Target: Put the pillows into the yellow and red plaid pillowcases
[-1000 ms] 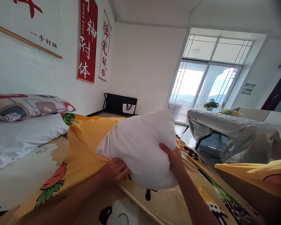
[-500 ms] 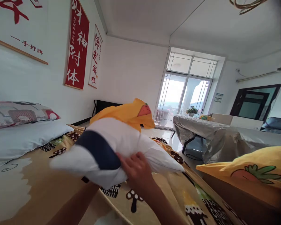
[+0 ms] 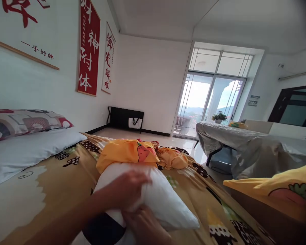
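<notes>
A white pillow (image 3: 165,200) with a dark navy patch lies on the bed in front of me. Its far end is covered by a yellow pillowcase with a carrot print (image 3: 127,154). My left hand (image 3: 127,189) lies across the top of the pillow, fingers curled on the fabric and blurred by motion. My right hand (image 3: 145,228) grips the near end of the pillow from below. The pillow rests on a tan and yellow cartoon bedsheet (image 3: 66,177).
A white pillow (image 3: 28,153) and a patterned pillow (image 3: 22,120) lie at the bed's head on the left. Another carrot-print pillow (image 3: 283,190) sits at the right. A table under grey plastic (image 3: 234,139) stands near the glass balcony doors (image 3: 209,98).
The pillow has come down from mid-air onto the bed. The yellow case now sits bunched on its far end. My left hand has moved on top of the pillow, my right hand under its near end.
</notes>
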`<state>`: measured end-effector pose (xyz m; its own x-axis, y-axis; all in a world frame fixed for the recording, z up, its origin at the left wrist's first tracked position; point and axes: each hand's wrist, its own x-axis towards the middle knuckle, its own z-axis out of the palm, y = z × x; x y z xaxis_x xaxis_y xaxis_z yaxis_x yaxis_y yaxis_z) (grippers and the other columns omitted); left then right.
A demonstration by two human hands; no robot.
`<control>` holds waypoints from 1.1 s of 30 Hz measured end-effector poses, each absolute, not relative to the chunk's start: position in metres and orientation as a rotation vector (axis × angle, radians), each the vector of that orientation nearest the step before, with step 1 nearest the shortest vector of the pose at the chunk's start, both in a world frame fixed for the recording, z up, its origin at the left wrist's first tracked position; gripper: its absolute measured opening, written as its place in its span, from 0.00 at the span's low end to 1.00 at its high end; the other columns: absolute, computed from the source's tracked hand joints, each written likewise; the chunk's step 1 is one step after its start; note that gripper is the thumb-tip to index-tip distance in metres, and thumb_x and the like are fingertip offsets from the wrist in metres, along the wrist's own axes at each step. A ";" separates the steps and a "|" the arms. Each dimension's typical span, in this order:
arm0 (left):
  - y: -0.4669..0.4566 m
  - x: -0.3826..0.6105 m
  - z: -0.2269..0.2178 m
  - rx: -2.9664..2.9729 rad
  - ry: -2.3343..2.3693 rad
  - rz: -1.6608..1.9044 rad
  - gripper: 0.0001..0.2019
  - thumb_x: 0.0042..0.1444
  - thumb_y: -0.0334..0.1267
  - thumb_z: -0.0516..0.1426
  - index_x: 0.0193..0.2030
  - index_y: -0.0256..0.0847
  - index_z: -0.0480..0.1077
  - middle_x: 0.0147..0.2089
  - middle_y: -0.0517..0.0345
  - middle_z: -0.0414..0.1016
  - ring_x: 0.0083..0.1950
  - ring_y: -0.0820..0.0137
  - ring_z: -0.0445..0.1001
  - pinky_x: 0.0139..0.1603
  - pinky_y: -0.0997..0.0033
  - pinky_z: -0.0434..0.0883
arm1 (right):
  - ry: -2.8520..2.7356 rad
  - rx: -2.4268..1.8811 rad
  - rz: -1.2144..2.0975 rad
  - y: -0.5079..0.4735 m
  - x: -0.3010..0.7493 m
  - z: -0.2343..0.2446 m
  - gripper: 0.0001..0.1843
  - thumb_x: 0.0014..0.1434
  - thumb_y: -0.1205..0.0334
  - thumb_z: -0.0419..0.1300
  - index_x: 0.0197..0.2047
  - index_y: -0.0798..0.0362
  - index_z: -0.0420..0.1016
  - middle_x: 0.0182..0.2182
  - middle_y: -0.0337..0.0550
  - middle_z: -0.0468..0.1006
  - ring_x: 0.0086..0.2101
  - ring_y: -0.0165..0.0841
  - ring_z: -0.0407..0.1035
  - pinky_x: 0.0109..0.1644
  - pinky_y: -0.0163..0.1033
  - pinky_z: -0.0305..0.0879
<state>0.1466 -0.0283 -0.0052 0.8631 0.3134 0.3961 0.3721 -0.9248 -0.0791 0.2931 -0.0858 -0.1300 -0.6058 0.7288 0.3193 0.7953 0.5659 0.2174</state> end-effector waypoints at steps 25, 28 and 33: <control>-0.043 0.087 -0.009 -2.391 -1.245 -0.292 0.18 0.56 0.22 0.43 0.42 0.35 0.71 0.33 0.45 0.76 0.34 0.58 0.77 0.33 0.62 0.70 | -1.771 -1.900 -0.831 -0.062 0.372 -0.014 0.12 0.54 0.77 0.52 0.29 0.54 0.73 0.30 0.47 0.78 0.34 0.35 0.71 0.40 0.38 0.56; -0.041 0.057 -0.024 -2.335 -1.173 -0.401 0.19 0.54 0.20 0.44 0.34 0.34 0.74 0.39 0.41 0.76 0.41 0.54 0.75 0.41 0.54 0.71 | -1.795 -1.794 -0.951 -0.101 0.382 -0.002 0.14 0.55 0.78 0.51 0.29 0.53 0.72 0.29 0.44 0.76 0.31 0.33 0.69 0.34 0.36 0.53; -0.062 0.026 -0.072 -2.405 -1.027 -0.544 0.18 0.54 0.20 0.45 0.32 0.37 0.75 0.41 0.45 0.76 0.45 0.58 0.74 0.48 0.55 0.70 | -1.924 -1.503 -1.203 -0.154 0.395 -0.054 0.16 0.59 0.76 0.49 0.29 0.52 0.73 0.24 0.42 0.73 0.28 0.32 0.66 0.35 0.36 0.54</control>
<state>0.0262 -0.0619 -0.0723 0.6421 0.5623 0.5211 0.7469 -0.6119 -0.2601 0.3947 -0.1538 -0.0538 -0.3301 0.5667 0.7549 0.9269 0.0433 0.3728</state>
